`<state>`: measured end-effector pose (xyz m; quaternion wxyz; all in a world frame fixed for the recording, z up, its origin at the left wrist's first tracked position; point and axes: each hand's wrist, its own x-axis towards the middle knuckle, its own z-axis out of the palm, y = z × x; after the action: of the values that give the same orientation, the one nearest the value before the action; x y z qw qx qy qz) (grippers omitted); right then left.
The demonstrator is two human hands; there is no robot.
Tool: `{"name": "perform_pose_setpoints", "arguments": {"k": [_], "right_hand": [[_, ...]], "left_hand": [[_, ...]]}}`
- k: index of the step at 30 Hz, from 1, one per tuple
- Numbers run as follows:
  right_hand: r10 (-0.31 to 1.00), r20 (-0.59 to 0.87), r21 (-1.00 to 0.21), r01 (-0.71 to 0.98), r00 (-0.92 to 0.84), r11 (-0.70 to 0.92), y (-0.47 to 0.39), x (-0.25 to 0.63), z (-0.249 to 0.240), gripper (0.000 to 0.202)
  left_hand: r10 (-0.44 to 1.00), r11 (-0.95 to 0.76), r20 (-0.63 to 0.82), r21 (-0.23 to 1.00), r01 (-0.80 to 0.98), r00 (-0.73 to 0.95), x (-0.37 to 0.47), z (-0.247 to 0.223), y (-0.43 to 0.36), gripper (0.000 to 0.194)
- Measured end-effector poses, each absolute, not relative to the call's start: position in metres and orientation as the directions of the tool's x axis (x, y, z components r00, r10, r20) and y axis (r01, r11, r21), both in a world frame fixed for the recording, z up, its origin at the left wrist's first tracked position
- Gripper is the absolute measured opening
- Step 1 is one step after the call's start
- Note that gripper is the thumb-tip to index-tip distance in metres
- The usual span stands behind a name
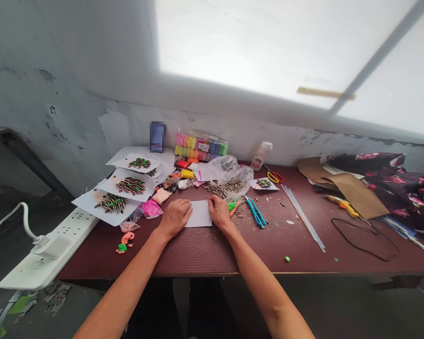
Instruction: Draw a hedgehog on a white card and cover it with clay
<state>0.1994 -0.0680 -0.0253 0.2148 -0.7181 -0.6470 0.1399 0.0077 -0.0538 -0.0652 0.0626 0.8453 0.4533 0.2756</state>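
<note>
- Clock directions were read from the card, with 12 o'clock toward the wall.
- Card (199, 215): a blank white piece, lay flat on the table (198, 256) between both hands, near the person.
- Left hand (176, 218): touched the card's 9 o'clock side, fingers together and bent; whether they gripped or only pressed could not be told.
- Right hand (219, 211): partly curled, fingertips at the card's 2 o'clock corner; a pinch could not be told from a light touch.
- Step: judged to be the placing or steadying of the card, its visible face bare.
- Supplies: seeds (233, 186) lay at 1 o'clock, partly under a clear bag (229, 165); pink clay (151, 209) lay at 9 o'clock, past the left hand; the cutter (256, 212) lay at 3 o'clock.
- Decorated sheets (129, 185): overlapped at 10 o'clock, bearing dark, spiny figures with green dots.
- Next move: judged to call for a steady card, one hand holding it so that the other could be freed.
</note>
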Motion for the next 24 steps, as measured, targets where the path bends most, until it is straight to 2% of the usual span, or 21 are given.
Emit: {"name": "perform_pose_setpoints", "arguments": {"k": [5, 10, 14, 20, 24], "right_hand": [[0.989, 0.078, -0.503, 0.862, 0.126, -0.070, -0.066, 0.199, -0.027, 0.036], [0.986, 0.121, -0.566, 0.824, 0.111, -0.024, -0.063, 0.204, -0.035, 0.040], [0.987, 0.145, -0.574, 0.818, 0.075, 0.022, -0.062, 0.207, -0.040, 0.029], [0.989, 0.144, -0.578, 0.813, 0.015, 0.072, -0.062, 0.210, -0.039, 0.022], [0.986, 0.167, -0.586, 0.806, 0.026, 0.078, -0.066, 0.208, -0.036, 0.028]], "left_hand": [[0.820, -0.559, 0.387, 0.389, 0.732, 0.421, 0.004, -0.072, -0.050, 0.032], [0.823, -0.555, 0.388, 0.398, 0.731, 0.414, 0.004, -0.079, -0.047, 0.033], [0.822, -0.528, 0.466, 0.411, 0.743, 0.326, 0.002, -0.079, -0.045, 0.032], [0.853, -0.448, 0.495, 0.535, 0.716, 0.164, -0.008, -0.074, -0.039, 0.040], [0.857, -0.457, 0.461, 0.467, 0.757, 0.232, -0.009, -0.074, -0.041, 0.036]]}}
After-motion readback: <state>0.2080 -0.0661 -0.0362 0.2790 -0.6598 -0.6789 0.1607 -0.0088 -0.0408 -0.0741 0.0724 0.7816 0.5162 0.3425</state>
